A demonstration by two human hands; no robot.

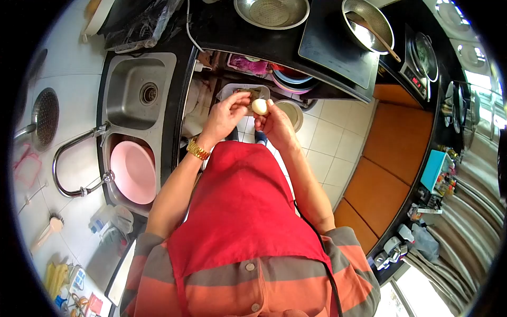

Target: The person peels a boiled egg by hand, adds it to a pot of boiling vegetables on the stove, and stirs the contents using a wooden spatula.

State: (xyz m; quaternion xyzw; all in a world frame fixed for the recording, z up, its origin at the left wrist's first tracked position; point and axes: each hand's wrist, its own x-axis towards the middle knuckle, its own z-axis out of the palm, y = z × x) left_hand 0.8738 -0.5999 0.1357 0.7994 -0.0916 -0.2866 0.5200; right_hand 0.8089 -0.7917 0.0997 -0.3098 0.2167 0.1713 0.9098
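Note:
A smooth, pale egg [259,106], looking peeled, is held between the thumb and fingers of my right hand [277,126]. Close beside it on the left is my left hand [228,117], its fingers curled and their tips drawn together near the egg. Whatever those fingertips hold, if anything, is too small to make out. Below both hands stands a whitish plastic container [228,90], partly hidden by them, with brownish bits inside. Under my right hand, a round, pale vessel [291,112] shows in part.
To the left, a steel sink [117,100] has a pink basin [133,171] in its second bowl. A steel pan [272,11] sits on the black counter ahead. Right of it are a strainer-like bowl [388,31] with a wooden spatula [377,36] and a dark cooktop [332,53].

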